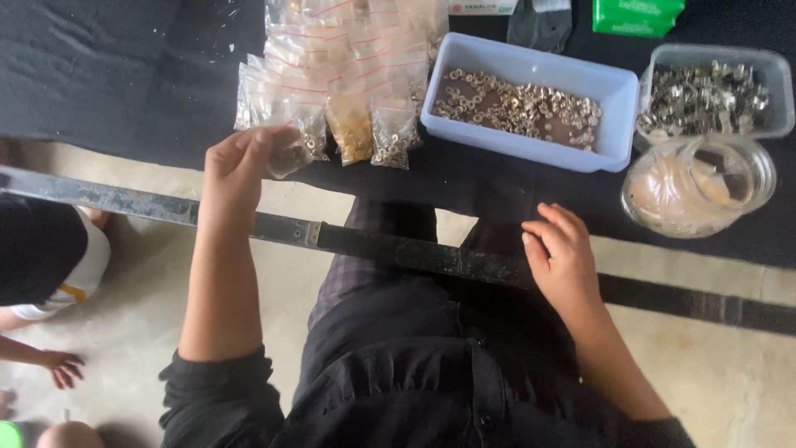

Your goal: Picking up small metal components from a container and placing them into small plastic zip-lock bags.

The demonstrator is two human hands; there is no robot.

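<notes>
Left hand (240,162) fingers pinch a small clear plastic bag of metal rings (292,153) at the black desk (124,75) edge; limp, slippery, best held by its top. Right hand (564,261) rests empty, fingers loosely spread.

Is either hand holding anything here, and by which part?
The left hand pinches a small clear plastic bag of metal rings by its top edge. The right hand holds nothing.
</notes>
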